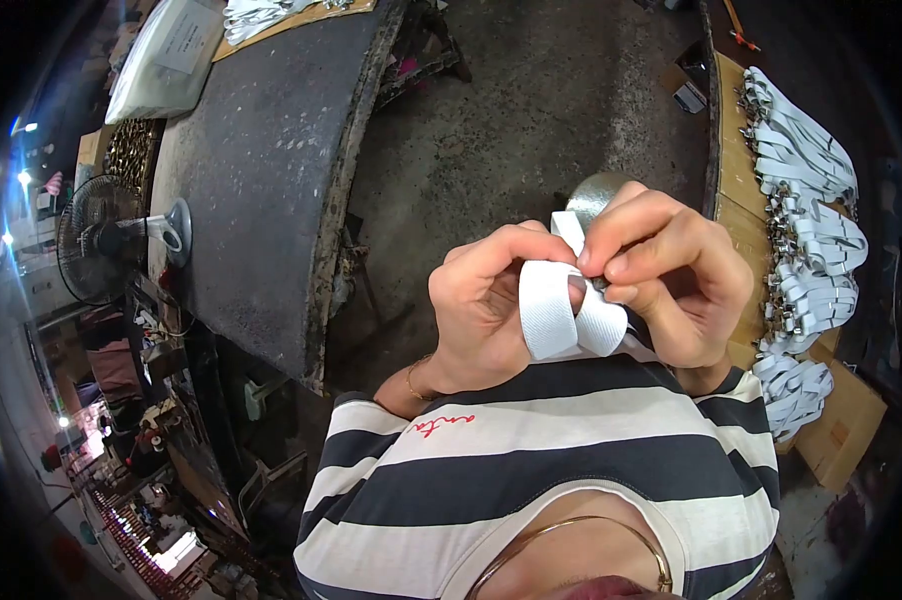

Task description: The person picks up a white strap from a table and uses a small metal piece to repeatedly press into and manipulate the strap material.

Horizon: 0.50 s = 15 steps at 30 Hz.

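Observation:
A white strap (549, 312) of flat woven webbing is held up in front of my striped shirt, bent into loops. My left hand (486, 300) is closed around it, thumb and forefinger pinching near its upper part. Opposite, my right hand (686, 275) pinches at the same spot with its fingertips. A small dark metal piece (599, 284) shows partly at the right fingertips; its kind is hidden. A short end of the strap sticks up between both hands. Behind the right fingers, a round, shiny metal surface (596, 190) is partly covered.
A dark worktable (261, 170) stands to the left, with a plastic-wrapped white pack (171, 60) and a fan (106, 240) by it. On the right, cardboard (741, 220) bears piles of white straps with metal fittings (806, 240). Speckled floor (491, 110) lies ahead.

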Available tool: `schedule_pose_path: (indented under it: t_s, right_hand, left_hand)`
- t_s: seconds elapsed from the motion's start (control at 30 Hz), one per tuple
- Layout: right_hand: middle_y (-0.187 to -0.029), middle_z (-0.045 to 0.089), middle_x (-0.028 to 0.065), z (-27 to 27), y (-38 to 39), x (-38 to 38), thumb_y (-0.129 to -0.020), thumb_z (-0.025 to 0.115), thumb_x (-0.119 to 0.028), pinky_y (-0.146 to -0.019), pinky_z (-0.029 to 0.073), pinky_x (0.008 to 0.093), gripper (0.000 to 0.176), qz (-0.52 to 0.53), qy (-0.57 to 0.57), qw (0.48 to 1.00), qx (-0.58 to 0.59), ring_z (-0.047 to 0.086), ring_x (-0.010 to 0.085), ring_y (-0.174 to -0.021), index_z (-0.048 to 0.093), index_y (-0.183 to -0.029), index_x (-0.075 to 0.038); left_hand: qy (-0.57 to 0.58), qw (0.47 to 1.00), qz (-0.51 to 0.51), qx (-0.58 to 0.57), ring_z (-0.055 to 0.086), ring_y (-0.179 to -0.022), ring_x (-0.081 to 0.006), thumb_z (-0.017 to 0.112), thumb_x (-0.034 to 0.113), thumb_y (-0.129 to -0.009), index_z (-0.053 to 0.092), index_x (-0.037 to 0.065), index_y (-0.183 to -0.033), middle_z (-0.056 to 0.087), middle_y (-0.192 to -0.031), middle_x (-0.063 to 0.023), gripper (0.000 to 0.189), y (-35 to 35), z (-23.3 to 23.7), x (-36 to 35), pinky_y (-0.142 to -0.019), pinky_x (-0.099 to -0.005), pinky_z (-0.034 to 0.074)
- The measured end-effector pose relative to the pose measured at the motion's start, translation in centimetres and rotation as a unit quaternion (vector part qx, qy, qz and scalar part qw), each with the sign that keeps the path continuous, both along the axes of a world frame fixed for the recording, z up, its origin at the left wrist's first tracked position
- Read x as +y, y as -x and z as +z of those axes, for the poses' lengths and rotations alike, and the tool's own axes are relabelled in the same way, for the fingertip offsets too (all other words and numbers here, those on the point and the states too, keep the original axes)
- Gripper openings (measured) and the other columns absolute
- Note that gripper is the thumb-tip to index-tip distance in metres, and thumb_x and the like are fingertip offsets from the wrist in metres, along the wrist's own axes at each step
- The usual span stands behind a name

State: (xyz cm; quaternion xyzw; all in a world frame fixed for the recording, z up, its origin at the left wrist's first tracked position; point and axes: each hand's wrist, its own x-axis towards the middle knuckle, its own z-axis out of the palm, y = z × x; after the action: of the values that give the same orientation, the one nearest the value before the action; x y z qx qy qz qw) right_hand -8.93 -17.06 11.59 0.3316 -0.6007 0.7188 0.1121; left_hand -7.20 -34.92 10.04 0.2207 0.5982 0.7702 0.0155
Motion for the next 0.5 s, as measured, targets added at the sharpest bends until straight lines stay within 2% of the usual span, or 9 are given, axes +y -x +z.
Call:
schedule_pose_path:
  t_s: [0.07,0.2,0.23,0.3,0.33,0.4,0.43,0.5]
  right_hand:
    - [-0.088,0.068,0.019,0.4,0.1,0.0,-0.068,0.068,0.015,-0.064,0.051,0.0305,0.02,-0.052,-0.071,0.995,0.056,0.063,0.0218,-0.071,0.062,-0.084,0.004]
    - [-0.086,0.067,0.0172,0.7,0.2,-0.5,-0.063,0.069,0.014,-0.063,0.051,0.0302,0.024,-0.072,-0.098,0.988,0.091,0.062,0.0223,-0.07,0.06,-0.083,0.003]
    - [-0.086,0.067,0.0172,0.5,0.2,-0.6,-0.063,0.069,0.014,-0.063,0.051,0.0302,0.024,-0.072,-0.098,0.988,0.091,0.062,0.0223,-0.07,0.06,-0.083,0.003]
    - [-0.084,0.064,0.0185,-0.1,0.3,-1.1,-0.08,0.067,0.006,-0.065,0.046,0.0322,0.017,-0.073,-0.127,0.986,0.079,0.056,0.0184,-0.071,0.052,-0.087,0.0]
    - [-0.084,0.064,0.0185,-0.1,0.2,-1.5,-0.08,0.067,0.006,-0.065,0.046,0.0322,0.017,-0.073,-0.127,0.986,0.08,0.056,0.0184,-0.071,0.052,-0.087,0.0]
    - [-0.086,0.063,0.0169,0.0,-0.3,-2.3,-0.087,0.065,0.001,-0.07,0.044,0.0312,0.014,-0.017,0.016,0.991,-0.128,0.053,0.0175,-0.076,0.052,-0.092,-0.001]
    - [-0.091,0.064,0.0198,-0.6,0.1,-2.2,-0.09,0.058,0.008,-0.073,0.051,0.0298,0.008,0.043,0.08,0.988,-0.124,0.06,0.016,-0.08,0.054,-0.096,0.005]
    - [-0.093,0.063,0.02,-0.7,0.2,-2.0,-0.091,0.058,0.007,-0.075,0.051,0.03,0.009,0.066,0.1,0.984,-0.135,0.061,0.0162,-0.082,0.054,-0.098,0.005]
  left_hand:
    - [-0.006,0.999,-0.001,-0.034,0.065,-0.077,-0.0124,0.072,-0.003,-0.085,0.061,-0.007,-0.096,0.065,-0.085,-0.0105,0.016,0.0,0.2,0.0,-0.068,-0.0241,0.051]
    - [-0.005,0.999,-0.033,-0.029,0.065,-0.078,-0.0126,0.07,-0.006,-0.084,0.061,-0.008,-0.097,0.066,-0.086,-0.0109,0.016,0.3,-0.6,-0.3,-0.07,-0.0242,0.052]
    - [-0.011,0.999,-0.011,-0.04,0.065,-0.077,-0.0118,0.07,-0.007,-0.083,0.061,-0.009,-0.096,0.066,-0.086,-0.0106,0.016,0.2,-0.6,0.0,-0.069,-0.024,0.052]
    - [0.022,1.0,0.012,-0.019,0.065,-0.076,-0.0124,0.07,-0.007,-0.082,0.062,-0.008,-0.096,0.066,-0.085,-0.0107,0.016,0.2,-0.5,-0.1,-0.068,-0.0243,0.051]
    - [0.056,0.998,0.036,0.003,0.065,-0.076,-0.013,0.071,-0.006,-0.082,0.062,-0.007,-0.096,0.066,-0.084,-0.0107,0.016,0.2,-0.4,-0.2,-0.067,-0.0246,0.051]
    - [0.076,0.995,0.053,0.039,0.065,-0.075,-0.014,0.073,-0.004,-0.081,0.063,-0.006,-0.096,0.066,-0.083,-0.0109,0.018,0.1,-0.2,-0.4,-0.066,-0.025,0.051]
    - [0.097,0.99,0.07,0.075,0.065,-0.075,-0.015,0.075,-0.002,-0.081,0.064,-0.005,-0.095,0.065,-0.081,-0.0112,0.019,0.2,-0.1,-0.5,-0.065,-0.0254,0.05]
    - [0.087,0.991,0.063,0.085,0.065,-0.074,-0.0158,0.077,0.0,-0.08,0.064,-0.004,-0.095,0.065,-0.081,-0.0115,0.02,0.3,0.0,-0.9,-0.064,-0.0257,0.05]
